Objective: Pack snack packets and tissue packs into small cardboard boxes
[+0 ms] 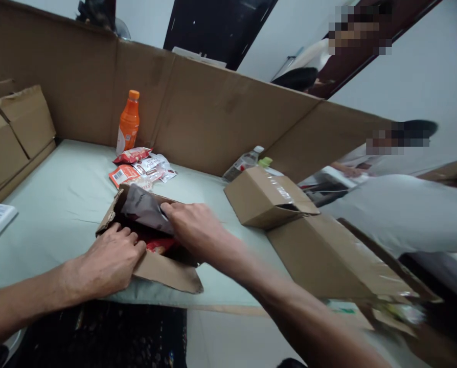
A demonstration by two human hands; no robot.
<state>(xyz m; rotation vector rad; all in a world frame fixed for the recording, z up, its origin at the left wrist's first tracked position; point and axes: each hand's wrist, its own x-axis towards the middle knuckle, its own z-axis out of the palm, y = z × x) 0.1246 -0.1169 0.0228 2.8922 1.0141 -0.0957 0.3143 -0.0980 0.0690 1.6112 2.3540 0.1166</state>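
Observation:
In front of me an opened cardboard box (167, 271) lies on the pale green table cover. My left hand (111, 255) is closed over its near left edge, fingers curled over the rim. My right hand (193, 227) reaches into the box from the right and pinches a grey-purple snack pouch (142, 207), which leans against the far wall. Deeper inside, a red packet (161, 245) shows between my hands. Just behind the box is a small pile with a red snack packet (132, 155), an orange packet (124, 175) and a white packet (147, 163).
An orange drink bottle (129, 125) stands by the cardboard partition (221, 112). At right are a clear bottle (244, 163), a closed carton (267, 199) and a larger box (320, 250). More cartons (21, 122) stand left. People are beyond the partition and at right.

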